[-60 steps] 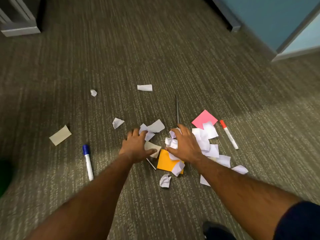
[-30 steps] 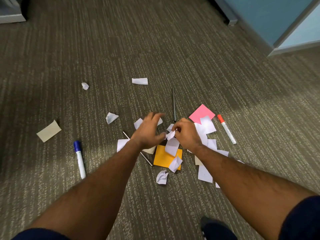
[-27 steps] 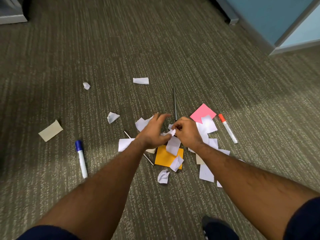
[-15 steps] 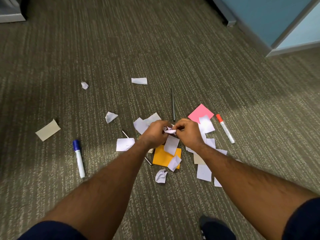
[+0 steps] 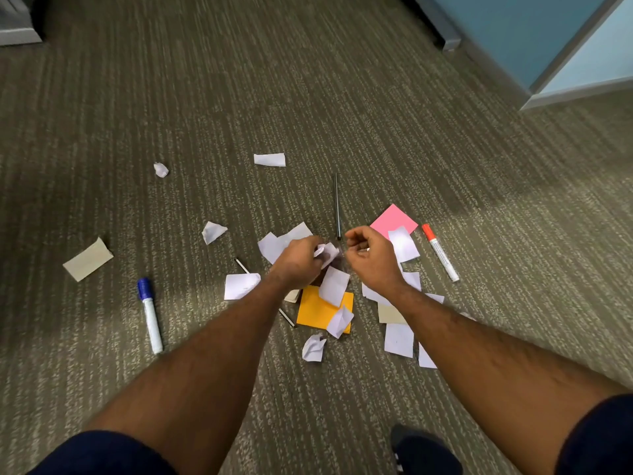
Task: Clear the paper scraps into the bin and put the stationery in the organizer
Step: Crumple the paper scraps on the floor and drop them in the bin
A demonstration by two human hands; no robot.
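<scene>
White paper scraps lie scattered on the carpet around an orange sticky note (image 5: 315, 311) and a pink sticky note (image 5: 390, 219). My left hand (image 5: 296, 264) is shut on a crumpled bunch of white scraps (image 5: 327, 252). My right hand (image 5: 373, 260) hovers just to its right, fingers loosely curled and apart, with nothing clearly in them. A blue-capped marker (image 5: 149, 315) lies at the left, a red-capped marker (image 5: 440, 252) at the right, and a dark pen (image 5: 337, 205) beyond my hands. A second thin pen (image 5: 242, 266) runs under my left forearm. No bin or organizer is in view.
Stray scraps lie farther out: a folded one (image 5: 269, 159), a small ball (image 5: 160, 169), and a beige card (image 5: 88, 259) at the left. A blue partition (image 5: 513, 29) stands at the top right, a grey furniture base (image 5: 17, 37) at the top left. My shoe (image 5: 423, 450) is below.
Both hands rose from the pile and met over a white scrap. The scrap has ended up in my left hand, and my right hand has drawn away to the right.
</scene>
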